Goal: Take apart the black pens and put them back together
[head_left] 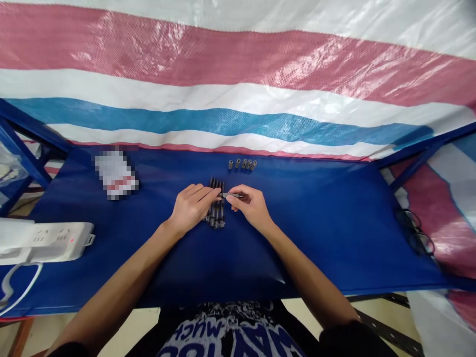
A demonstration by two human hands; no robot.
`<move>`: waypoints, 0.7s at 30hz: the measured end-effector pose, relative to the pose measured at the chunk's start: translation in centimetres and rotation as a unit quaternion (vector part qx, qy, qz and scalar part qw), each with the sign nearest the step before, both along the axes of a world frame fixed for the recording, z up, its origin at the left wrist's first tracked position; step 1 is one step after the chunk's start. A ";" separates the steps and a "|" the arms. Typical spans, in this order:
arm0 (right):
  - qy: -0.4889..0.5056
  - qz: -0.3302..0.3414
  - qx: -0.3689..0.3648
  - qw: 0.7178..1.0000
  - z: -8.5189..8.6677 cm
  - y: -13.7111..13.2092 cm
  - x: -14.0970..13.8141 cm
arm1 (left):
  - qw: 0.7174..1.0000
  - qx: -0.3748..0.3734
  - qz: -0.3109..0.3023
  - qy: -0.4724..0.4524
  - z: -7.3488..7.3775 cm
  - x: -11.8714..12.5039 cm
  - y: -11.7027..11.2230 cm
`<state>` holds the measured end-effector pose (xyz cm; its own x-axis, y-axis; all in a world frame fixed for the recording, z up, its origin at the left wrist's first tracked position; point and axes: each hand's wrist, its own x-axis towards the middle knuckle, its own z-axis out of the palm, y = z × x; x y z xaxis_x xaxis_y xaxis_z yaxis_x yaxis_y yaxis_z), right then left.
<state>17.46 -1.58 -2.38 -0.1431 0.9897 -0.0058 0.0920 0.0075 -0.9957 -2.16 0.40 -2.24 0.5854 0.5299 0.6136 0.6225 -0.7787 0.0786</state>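
Left hand (192,206) and right hand (252,204), nearly closed, pinch one grey piece (231,195). Five tubes (244,163) stand behind several rods (222,210).

- A slim piece (231,195), grey along its visible middle and darker toward its left end, is held nearly level, crosswise over the dark rods. It is gripped at both ends, so both tips are covered; whether it is made of one part or two cannot be told.
- Several dark rods (217,214) are laid side by side on the blue tabletop (327,223), pointed away from the near edge. Their middles are partly hidden, and shiny, clear-looking bits are seen at their near ends.
- Five short grey cylinders (244,163) are set in a row beyond the rods, toward the right. Dark openings are shown at their tops; the three rightmost are grouped closely, the other two spaced apart.
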 end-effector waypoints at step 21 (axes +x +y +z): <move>-0.376 0.063 0.395 0.836 2.4 1.4 0.6 | 0.952 -0.306 -0.008 0.000 3.1 -0.1 1.6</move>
